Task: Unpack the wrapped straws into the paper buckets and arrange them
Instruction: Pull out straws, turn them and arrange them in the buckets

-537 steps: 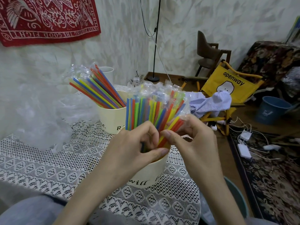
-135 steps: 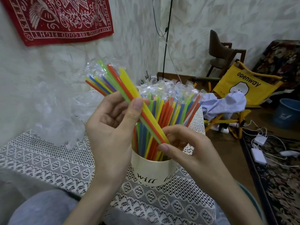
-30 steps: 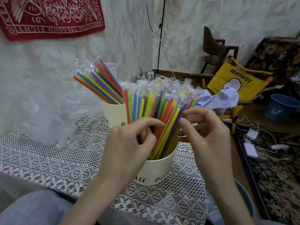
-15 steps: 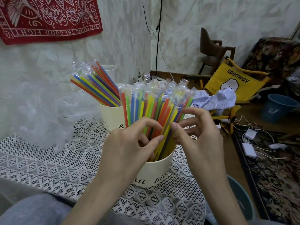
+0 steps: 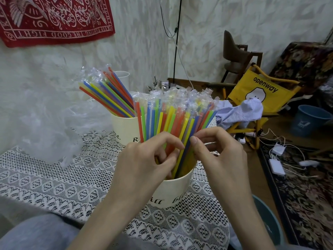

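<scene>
A cream paper bucket (image 5: 173,192) with black script stands near the table's front, packed with colourful wrapped straws (image 5: 173,116) that fan upward. My left hand (image 5: 144,163) curls its fingers and thumb round the straws on the left side of the bunch, just above the rim. My right hand (image 5: 218,156) pinches the straws on the right side with thumb and fingers. Behind it stands a second cream bucket (image 5: 124,129), whose wrapped straws (image 5: 106,94) lean to the left.
A heap of clear plastic wrapping (image 5: 48,127) lies on the lace tablecloth (image 5: 59,184) at the left. A white cup (image 5: 122,76) stands behind the far bucket. A blue bin (image 5: 268,224) sits below the table's right edge; a yellow folding chair (image 5: 261,91) stands beyond.
Over the last second both hands have drawn closer together round the straw bunch, and the straws now stand more upright and gathered in the near bucket.
</scene>
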